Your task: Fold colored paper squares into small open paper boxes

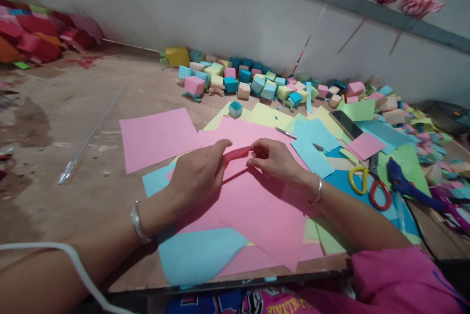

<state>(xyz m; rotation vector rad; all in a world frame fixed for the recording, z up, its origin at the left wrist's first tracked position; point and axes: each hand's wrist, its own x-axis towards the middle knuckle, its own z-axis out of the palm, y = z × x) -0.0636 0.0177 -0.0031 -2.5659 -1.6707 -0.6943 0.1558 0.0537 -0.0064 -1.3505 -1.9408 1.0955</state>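
Note:
Between my two hands is a narrow folded strip of pink paper (pixel 236 162), raised a little over the pink sheets (pixel 257 206). My left hand (pixel 200 172) closes on the strip's left end, with its thumb on top and most of its fingers turned out of sight. At the other end, my right hand (pixel 273 157) pinches the strip between thumb and curled fingers. Just beyond them stands a small open blue paper box (pixel 235 108). Blue paper (pixel 200 255) lies nearest me, and another pink sheet (pixel 157 135) lies to the left.
Many small coloured paper boxes (pixel 244 76) line the wall. At right are scissors (pixel 370 186), a blue glue gun (pixel 411 184) and a phone (pixel 346 124). Clear glue sticks (pixel 90 135) lie left. A white cable (pixel 73 255) crosses my left forearm. Larger red boxes (pixel 40 35) sit far left.

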